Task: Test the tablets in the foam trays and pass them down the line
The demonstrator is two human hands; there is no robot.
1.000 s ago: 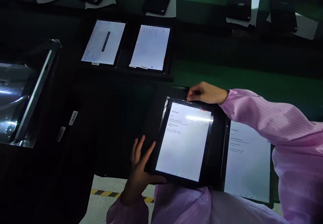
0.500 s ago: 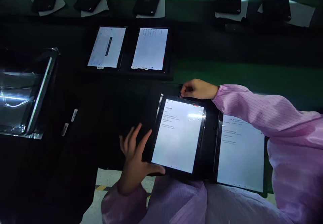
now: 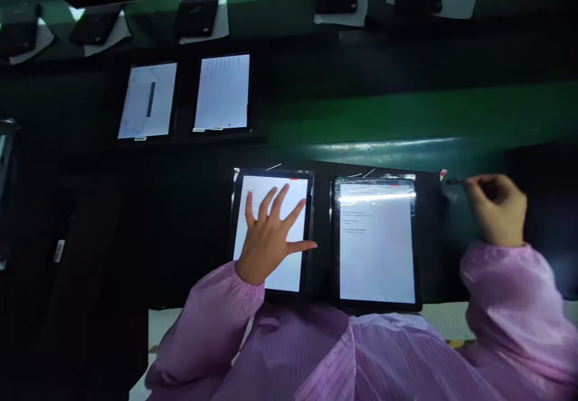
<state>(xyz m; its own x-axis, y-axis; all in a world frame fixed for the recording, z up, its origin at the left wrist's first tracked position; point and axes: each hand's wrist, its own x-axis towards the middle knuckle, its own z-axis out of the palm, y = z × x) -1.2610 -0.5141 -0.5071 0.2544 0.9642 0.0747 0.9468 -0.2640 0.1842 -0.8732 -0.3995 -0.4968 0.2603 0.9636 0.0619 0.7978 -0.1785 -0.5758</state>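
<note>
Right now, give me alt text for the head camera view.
A person's left hand is spread over a lit tablet, and the right hand pinches a small dark object to the right of a second tablet. Two more lit tablets lie farther back.

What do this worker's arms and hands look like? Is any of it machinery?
No machinery shows: the left grip and right grip are human hands, with no gloves visible. The left sleeve and right sleeve are loose, pinkish-purple and slightly shiny, gathered at the wrists. The matching garment front has fine stripes.
</note>
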